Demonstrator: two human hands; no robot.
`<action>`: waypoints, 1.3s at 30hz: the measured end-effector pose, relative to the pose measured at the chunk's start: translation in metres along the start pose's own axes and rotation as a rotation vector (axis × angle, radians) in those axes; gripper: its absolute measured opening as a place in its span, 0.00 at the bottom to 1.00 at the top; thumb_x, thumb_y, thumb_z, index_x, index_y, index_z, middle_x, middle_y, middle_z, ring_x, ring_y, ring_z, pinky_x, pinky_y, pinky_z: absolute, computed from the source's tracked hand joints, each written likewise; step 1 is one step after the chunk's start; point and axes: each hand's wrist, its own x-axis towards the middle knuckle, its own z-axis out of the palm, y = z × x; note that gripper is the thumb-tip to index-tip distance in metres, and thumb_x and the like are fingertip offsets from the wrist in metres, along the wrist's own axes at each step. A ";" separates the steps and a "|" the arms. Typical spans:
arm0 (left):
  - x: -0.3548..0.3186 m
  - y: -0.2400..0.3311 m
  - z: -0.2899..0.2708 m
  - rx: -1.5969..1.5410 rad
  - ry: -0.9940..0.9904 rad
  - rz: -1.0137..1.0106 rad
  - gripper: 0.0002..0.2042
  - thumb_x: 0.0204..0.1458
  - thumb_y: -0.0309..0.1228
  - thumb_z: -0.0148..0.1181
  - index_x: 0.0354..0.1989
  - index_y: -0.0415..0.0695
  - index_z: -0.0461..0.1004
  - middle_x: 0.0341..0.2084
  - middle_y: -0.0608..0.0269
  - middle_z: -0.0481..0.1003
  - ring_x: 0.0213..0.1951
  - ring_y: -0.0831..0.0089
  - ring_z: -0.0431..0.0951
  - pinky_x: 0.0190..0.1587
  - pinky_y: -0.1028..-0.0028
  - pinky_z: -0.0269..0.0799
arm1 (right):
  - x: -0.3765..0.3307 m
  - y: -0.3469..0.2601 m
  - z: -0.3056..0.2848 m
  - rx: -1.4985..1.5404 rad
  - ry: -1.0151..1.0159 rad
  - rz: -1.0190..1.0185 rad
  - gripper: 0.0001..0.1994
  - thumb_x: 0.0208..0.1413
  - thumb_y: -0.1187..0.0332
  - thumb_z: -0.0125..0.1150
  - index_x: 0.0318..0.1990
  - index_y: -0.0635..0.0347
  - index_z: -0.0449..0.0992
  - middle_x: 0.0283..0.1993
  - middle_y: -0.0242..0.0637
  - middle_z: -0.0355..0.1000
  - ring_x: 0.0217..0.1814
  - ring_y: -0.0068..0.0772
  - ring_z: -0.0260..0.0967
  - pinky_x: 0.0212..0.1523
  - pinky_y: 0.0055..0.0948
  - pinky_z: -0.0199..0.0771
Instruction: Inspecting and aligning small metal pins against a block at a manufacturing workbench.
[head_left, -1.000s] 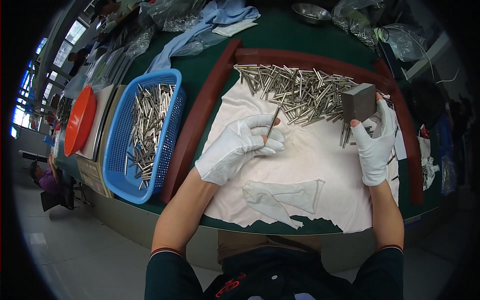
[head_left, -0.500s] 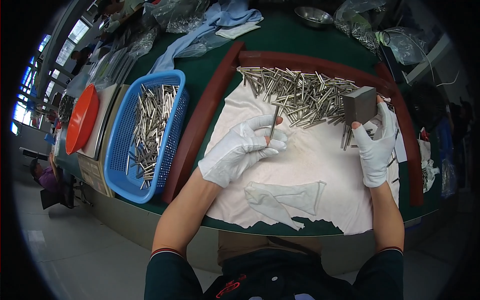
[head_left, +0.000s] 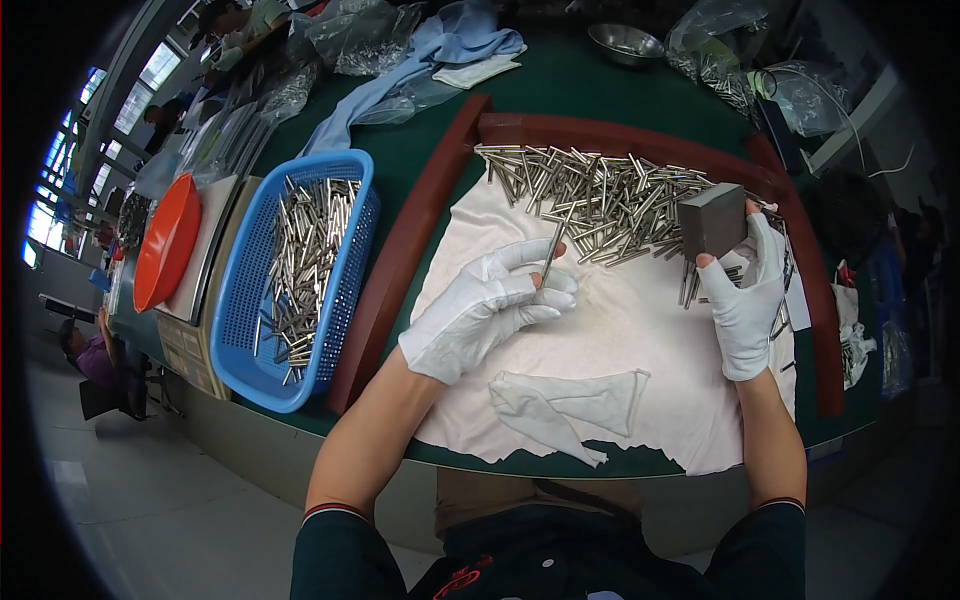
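Upright thin metal pin [head_left: 551,257], grey block [head_left: 712,219]

Bare white cloth [head_left: 640,330] is left open between the two gloved hands, toward the near edge of the table [head_left: 590,90]. The far side is blocked by a heap of metal rods [head_left: 600,195], and the near edge by a spare glove [head_left: 565,400]. Passage leftward is barred by the brown raised rim [head_left: 400,260] and the blue basket [head_left: 250,300] beyond it.

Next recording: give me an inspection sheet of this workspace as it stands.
Surface: green table, white cloth inside a brown frame.
Job's things: left hand pinches one metal pin; right hand holds a grey block; pin pile behind.
Clutter: spare glove, blue basket of pins, orange lid, plastic bags, steel bowl.
Hands: both white-gloved.
Cables: white cable far right.
Surroundings: other people seated at left.
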 end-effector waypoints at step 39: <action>-0.005 -0.013 0.019 0.223 -0.097 -0.038 0.25 0.55 0.29 0.54 0.60 0.34 0.58 0.28 0.57 0.75 0.23 0.78 0.73 0.29 0.82 0.70 | -0.026 -0.041 0.017 -0.227 -0.286 -0.463 0.44 0.30 0.69 0.72 0.61 0.65 0.58 0.48 0.44 0.59 0.46 0.38 0.61 0.44 0.32 0.65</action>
